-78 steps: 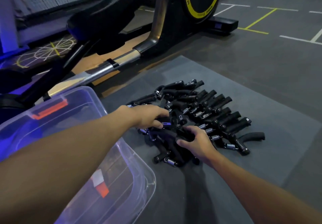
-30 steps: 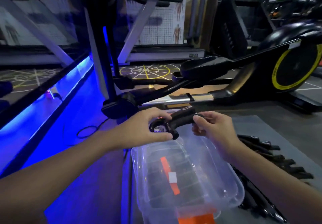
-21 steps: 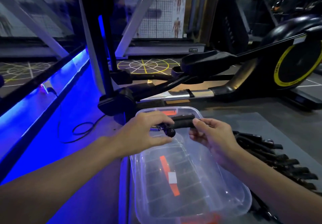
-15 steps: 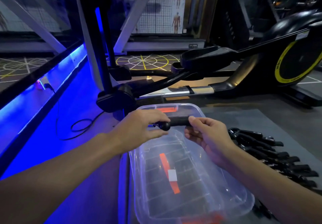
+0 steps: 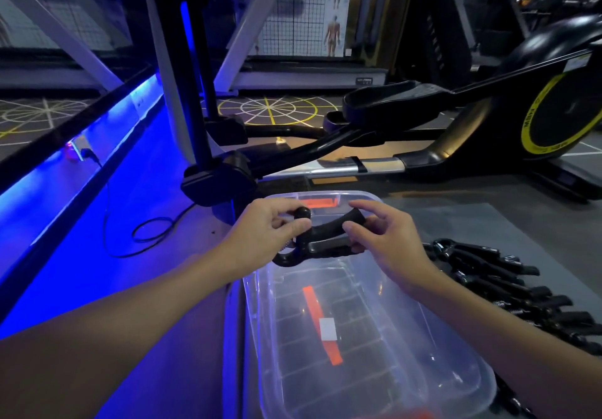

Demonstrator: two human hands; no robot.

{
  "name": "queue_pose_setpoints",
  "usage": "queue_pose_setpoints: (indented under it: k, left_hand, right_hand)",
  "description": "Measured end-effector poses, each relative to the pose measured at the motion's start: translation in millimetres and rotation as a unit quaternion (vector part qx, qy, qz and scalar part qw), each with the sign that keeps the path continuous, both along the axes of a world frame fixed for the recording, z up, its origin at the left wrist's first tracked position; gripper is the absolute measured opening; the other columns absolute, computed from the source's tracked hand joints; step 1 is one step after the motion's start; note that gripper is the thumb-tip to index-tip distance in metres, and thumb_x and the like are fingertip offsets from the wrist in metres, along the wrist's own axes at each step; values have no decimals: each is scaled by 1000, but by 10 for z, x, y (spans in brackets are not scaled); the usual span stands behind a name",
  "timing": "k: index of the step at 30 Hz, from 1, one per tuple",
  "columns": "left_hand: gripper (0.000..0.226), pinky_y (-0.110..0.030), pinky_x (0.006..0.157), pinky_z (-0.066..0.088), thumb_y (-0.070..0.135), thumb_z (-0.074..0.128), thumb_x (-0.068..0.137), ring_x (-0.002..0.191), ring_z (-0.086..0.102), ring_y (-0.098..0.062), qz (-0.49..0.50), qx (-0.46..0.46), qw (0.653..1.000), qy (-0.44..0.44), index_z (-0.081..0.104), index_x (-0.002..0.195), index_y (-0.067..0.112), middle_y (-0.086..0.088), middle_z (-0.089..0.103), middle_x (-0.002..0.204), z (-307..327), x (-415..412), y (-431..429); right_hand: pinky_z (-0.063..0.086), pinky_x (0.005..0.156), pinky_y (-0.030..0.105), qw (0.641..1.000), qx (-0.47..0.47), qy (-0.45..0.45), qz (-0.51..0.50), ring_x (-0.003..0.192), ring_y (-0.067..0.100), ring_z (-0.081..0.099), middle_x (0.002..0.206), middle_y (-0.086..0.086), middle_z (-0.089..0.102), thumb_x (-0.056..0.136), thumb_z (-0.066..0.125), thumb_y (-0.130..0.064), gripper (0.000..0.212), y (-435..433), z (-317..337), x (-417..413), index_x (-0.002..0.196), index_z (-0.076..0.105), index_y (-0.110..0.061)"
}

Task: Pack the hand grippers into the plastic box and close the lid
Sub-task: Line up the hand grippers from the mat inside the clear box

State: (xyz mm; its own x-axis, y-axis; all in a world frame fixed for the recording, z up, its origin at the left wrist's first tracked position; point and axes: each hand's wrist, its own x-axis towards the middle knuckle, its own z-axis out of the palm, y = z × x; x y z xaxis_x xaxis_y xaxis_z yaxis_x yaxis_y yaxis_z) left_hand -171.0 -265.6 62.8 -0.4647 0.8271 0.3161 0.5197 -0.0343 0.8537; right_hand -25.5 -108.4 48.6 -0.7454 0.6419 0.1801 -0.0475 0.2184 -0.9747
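One black hand gripper point(image 5: 325, 239) is held in the air over the far end of the clear plastic box point(image 5: 260, 321), just in front of the orange latch point(image 5: 321, 203) on the far rim. Half a second ago it was presented as a single closed bar level with that rim. It is now turned, so that both curved handles are seen splayed apart, and it is brought lower and nearer over the opening.

The spring and knob end is pinched by the thumb and curled fingers of the left hand point(image 5: 267, 236). The free ends of the handles are gripped by the thumb and lower fingers of the right hand point(image 5: 387, 242), while its index finger is lifted off above them.

Compared with the view of 2.6 s ago, when both hands were in the pile of hand grippers point(image 5: 508, 291) on the grey mat point(image 5: 482, 223), one piece is separated and carried across. The rest are left lying just to the right of the box.

Nothing is seen inside the box except its ribbed floor and an orange strip showing through it, so this is judged to be the first gripper packed. Only the lowering and release are judged to remain for it. The lid cannot be made out with certainty, and closing is judged to be far off.
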Motion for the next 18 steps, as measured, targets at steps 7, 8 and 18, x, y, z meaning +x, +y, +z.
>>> queue_pose_setpoints:
  k: [7, 8, 18]
  left_hand:
    - [16, -33, 73, 57, 20, 69, 87, 76, 69, -15, 61, -16, 998, -16, 67, 98, 31, 3, 65, 97, -244, -181, 96]
    - [17, -29, 76, 54, 23, 69, 87, 80, 68, -10, 70, -29, 997, -2, 66, 99, 34, 6, 65, 99, -289, -225, 97]
    - [64, -36, 109, 34, 47, 42, 95, 136, 38, -21, 170, -234, 950, 117, 23, 151, 24, 14, 17, 158, -732, -475, 44]
  right_hand:
    - [59, 66, 29, 997, -63, -10, -36, 67, 19, 69, 81, 10, 74, 90, 65, -3, 31, 8, -233, -259, 114, 66, -21]
    - [59, 67, 30, 997, -68, -14, -45, 65, 18, 68, 80, 9, 74, 89, 66, -4, 30, 14, -292, -303, 114, 67, -21]
    - [59, 65, 27, 989, -69, -61, -118, 64, 16, 64, 82, 9, 71, 89, 65, -3, 28, 264, -917, -594, 112, 65, -18]
